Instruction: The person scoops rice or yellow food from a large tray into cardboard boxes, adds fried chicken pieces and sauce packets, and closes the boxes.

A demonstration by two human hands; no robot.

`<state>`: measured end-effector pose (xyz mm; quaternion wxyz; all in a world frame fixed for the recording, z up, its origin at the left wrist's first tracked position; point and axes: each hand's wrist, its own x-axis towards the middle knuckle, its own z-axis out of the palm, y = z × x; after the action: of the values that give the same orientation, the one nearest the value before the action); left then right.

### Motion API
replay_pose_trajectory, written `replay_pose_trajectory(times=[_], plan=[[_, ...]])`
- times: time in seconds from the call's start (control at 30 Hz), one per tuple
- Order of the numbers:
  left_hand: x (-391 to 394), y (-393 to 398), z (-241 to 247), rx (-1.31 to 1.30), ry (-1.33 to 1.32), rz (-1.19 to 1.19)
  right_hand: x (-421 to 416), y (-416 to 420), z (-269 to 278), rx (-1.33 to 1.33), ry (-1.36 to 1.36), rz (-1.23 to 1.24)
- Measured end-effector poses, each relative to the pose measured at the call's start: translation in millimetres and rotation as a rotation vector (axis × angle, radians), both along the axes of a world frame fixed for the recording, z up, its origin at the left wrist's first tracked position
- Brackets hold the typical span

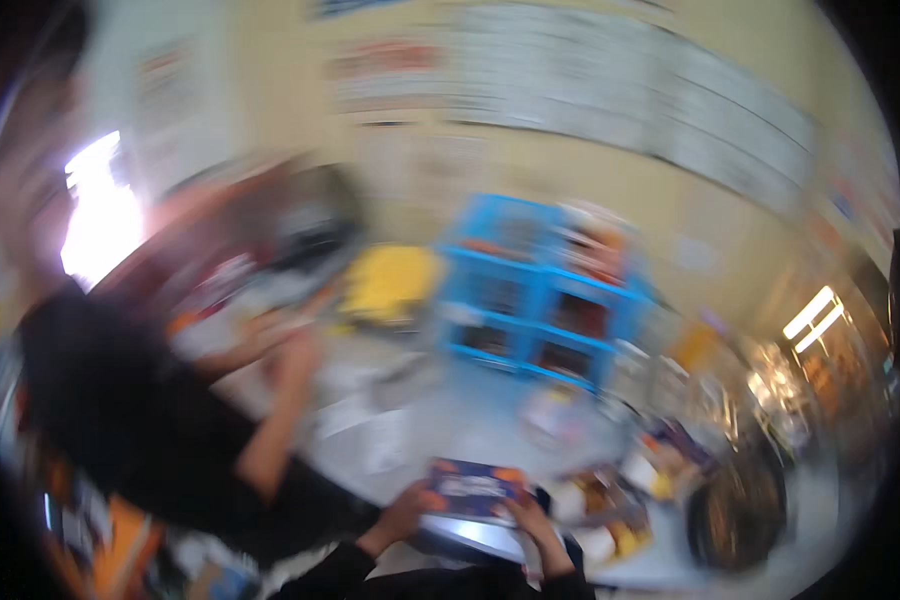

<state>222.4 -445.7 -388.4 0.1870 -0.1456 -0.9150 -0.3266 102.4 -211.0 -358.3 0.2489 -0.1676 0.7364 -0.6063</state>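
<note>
A flat purple box [471,489] with orange corners and white writing lies between my two hands. My left hand [405,510] grips its left end, while my right hand [529,514] has hold of the right end. Directly below the box is a shiny pale surface [474,531], too blurred to name. The box is in front of my body at the near edge of the light table [457,405]. Several brown, white and yellow packages [596,510] lie just right of my right hand.
A co-worker in black [142,397] stands at the left, arms reaching over the table. Blue plastic shelving bins [540,277] stand at the back, beside a yellow object [390,281]. A dark round container [739,510] is at the right. White papers [360,420] lie mid-table.
</note>
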Motion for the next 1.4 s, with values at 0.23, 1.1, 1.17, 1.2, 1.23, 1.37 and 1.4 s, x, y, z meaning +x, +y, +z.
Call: replay_pose_trajectory(times=[0.23,1.1,1.17,1.2,1.23,1.37,1.4], plan=[[-16,73,28,0.285,0.242,0.048,-56,34,-169,0.451,0.284,0.109],[52,61,28,1.118,-0.081,0.229,-15,-54,-31,0.065,0.015,0.16],[61,63,19,1.167,-0.061,0.251,-6,-46,-27,0.014,-0.054,0.152],[69,67,31,1.143,-0.04,0.26,-3,-39,-21,-0.015,-0.083,0.135],[79,71,43,1.116,-0.013,0.271,-1,-37,-11,-0.053,-0.097,0.123],[92,71,68,1.317,-0.07,0.302,27,-45,62,0.093,0.073,0.219],[95,74,58,1.455,-0.077,0.419,26,-51,57,0.212,0.018,0.271]])
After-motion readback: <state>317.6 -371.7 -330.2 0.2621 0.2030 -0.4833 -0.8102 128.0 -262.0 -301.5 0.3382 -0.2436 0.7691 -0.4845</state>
